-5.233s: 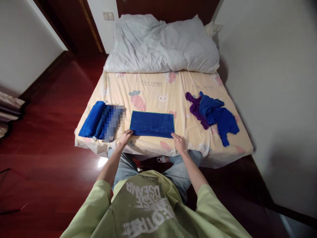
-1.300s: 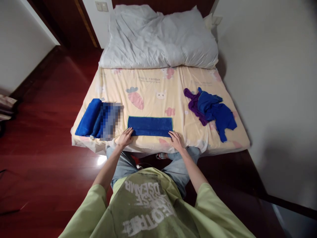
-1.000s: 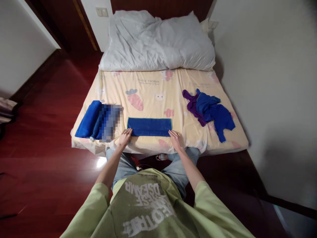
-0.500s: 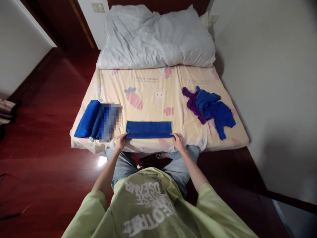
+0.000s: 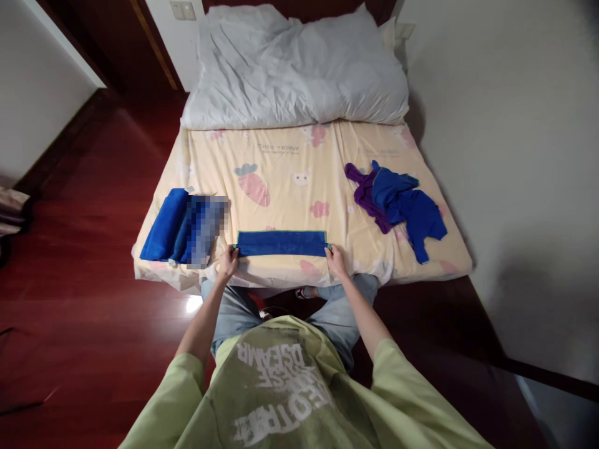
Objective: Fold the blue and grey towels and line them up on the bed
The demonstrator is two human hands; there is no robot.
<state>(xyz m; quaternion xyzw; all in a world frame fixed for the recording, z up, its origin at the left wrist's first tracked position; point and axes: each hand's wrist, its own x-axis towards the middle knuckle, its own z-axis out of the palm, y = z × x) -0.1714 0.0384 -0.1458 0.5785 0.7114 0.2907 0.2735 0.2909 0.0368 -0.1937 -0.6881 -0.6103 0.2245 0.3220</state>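
Observation:
A blue cloth (image 5: pixel 281 243) with green edging lies as a long narrow strip near the front edge of the bed (image 5: pixel 281 181). My left hand (image 5: pixel 228 260) pinches its left end, and my right hand (image 5: pixel 335 259) pinches the right end. Small green-edged bits show at both sets of fingers. To the left is a group of folded blue cloths (image 5: pixel 165 227), partly covered by a pixelated patch. On the right a blue cloth (image 5: pixel 418 218) and a purple cloth (image 5: pixel 369 193) lie crumpled together.
A grey-white quilt (image 5: pixel 299 75) is bunched at the far end of the bed. A pale wall (image 5: pixel 505 156) rises on the right. Dark red floor (image 5: pixel 93 237) stretches along the left side. My legs are close against the bed's front edge.
The blue cloth between my hands has become narrower from front to back, its near edge brought away from me. Both hands have shifted slightly forward and still hold the ends.

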